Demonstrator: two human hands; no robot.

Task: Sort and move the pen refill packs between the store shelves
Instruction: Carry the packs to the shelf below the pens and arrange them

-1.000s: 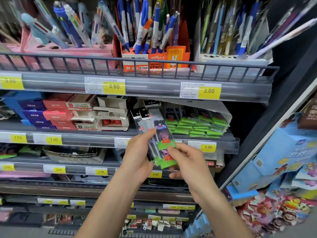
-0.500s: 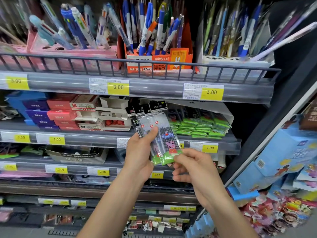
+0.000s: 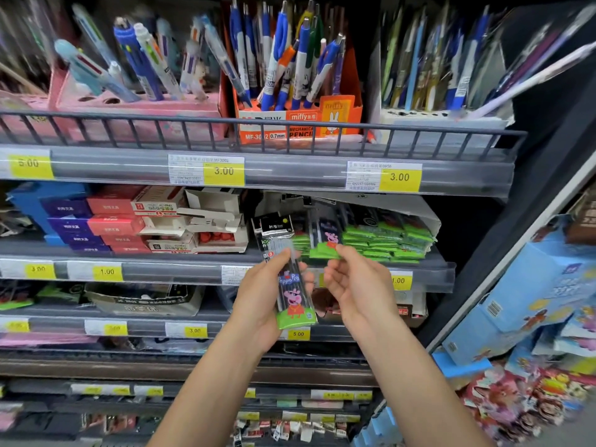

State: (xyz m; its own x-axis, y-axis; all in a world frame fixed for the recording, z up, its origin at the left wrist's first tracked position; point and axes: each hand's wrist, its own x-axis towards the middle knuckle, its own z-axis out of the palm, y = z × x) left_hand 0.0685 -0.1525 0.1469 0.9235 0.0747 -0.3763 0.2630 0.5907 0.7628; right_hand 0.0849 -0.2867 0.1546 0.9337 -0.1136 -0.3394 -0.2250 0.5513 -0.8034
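Left hand (image 3: 264,298) grips a small bunch of pen refill packs (image 3: 292,285), thumb on the front and fingers curled behind. How many packs are in the bunch I cannot count exactly; at least 2 black header cards show at the top. The long axis of the bunch is nearly vertical, a little tilted: the black headers point to 11 o'clock, and the green bottom edge with the pig picture points to 5 o'clock.

Right hand (image 3: 358,285), at 3 o'clock from the bunch and apart from it, pinches 1 single refill pack (image 3: 329,243) by its green lower corner between thumb and forefinger; the other fingers are loosely curled. This pack also stands nearly upright, its dark end pointing to 12 o'clock, and its upper part is in front of the second shelf (image 3: 429,269).

On this shelf, at 2 o'clock from the hands, lies a stack of green-edged refill packs (image 3: 387,240) inside an open carton; they are too many and too blurred to count. At 10 o'clock on the same shelf are small red, purple and white boxes (image 3: 113,225).

On the top shelf, behind a wire rail (image 3: 193,119), stand 3 pen displays: 1 pink holder (image 3: 138,108), 1 orange pencil box (image 3: 300,124) and 1 white holder (image 3: 445,119). Yellow price tags (image 3: 224,171) sit on the shelf edges.
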